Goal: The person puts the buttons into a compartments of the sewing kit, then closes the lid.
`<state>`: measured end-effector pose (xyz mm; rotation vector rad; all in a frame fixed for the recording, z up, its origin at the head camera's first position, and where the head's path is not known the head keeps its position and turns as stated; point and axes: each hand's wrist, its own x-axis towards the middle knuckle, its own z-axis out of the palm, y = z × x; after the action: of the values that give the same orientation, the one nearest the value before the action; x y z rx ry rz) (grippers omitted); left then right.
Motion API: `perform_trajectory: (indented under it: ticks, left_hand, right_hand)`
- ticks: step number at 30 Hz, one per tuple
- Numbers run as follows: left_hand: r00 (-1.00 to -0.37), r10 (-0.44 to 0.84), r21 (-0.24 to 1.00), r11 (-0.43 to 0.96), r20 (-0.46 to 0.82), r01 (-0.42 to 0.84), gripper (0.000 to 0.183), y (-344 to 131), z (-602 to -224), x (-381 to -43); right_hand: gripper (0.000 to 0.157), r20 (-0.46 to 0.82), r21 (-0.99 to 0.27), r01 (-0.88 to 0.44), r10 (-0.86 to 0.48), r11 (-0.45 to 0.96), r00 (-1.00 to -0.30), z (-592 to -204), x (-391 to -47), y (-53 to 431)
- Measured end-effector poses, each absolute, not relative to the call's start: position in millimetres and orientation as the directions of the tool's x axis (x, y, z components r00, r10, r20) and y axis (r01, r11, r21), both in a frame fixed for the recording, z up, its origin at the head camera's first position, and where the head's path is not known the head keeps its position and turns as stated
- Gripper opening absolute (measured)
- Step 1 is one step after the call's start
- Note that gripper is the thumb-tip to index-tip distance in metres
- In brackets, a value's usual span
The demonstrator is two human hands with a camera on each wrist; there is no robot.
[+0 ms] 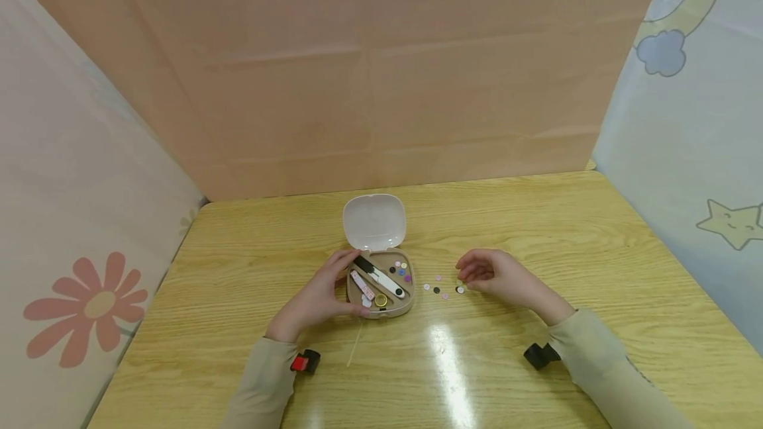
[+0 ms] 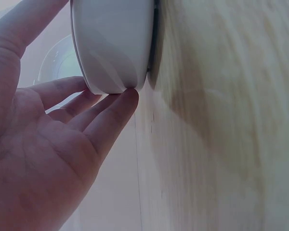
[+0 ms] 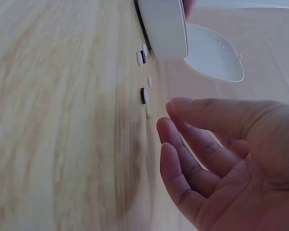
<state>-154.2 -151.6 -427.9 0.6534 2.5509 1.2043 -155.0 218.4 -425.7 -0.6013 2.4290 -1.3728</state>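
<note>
An open sewing case [image 1: 405,306] stands on the table with its lid [image 1: 374,222] tipped back. My left hand [image 1: 316,293] holds the case's left side, thumb at the front corner and fingers towards the back. Inside lie a black-and-white tool [image 1: 387,282], a pinkish printed strip [image 1: 362,285], a gold-coloured round piece [image 1: 381,300] and several coloured buttons [image 1: 402,272]. To the right of the case, several loose buttons [image 1: 437,290] lie on the wood. My right hand [image 1: 501,277] hovers beside them, fingers loosely bent; nothing shows between its fingertips [image 3: 180,102] in the right wrist view.
A thin pale stick-like thing [image 1: 354,344] lies on the table [image 1: 268,237] in front of the case. Behind rises a peach-coloured cloth wall [image 1: 381,85]. Patterned cloths [image 1: 77,184] hang at both sides. Bright glare crosses the wood near the front.
</note>
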Motion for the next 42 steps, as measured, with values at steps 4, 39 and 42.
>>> perform_trajectory:
  ticks: [4, 39, 42]
  left_hand:
    - [-0.865, 0.5, 0.782, 0.548, -0.023, 0.296, 0.107, -151.4, -427.6, -154.3]
    - [-0.865, 0.501, 0.793, 0.537, -0.024, 0.289, 0.105, -151.0, -429.1, -155.5]
    - [-0.865, 0.502, 0.792, 0.537, -0.022, 0.291, 0.105, -150.9, -429.7, -155.7]
  right_hand:
    - [0.029, -0.041, -0.87, -0.213, -0.496, 0.444, -0.867, -428.4, -153.8, 219.2]
    - [0.023, -0.03, -0.856, -0.217, -0.464, 0.47, -0.885, -437.0, -152.2, 210.5]
    - [0.023, -0.028, -0.853, -0.22, -0.462, 0.474, -0.886, -437.6, -152.5, 210.5]
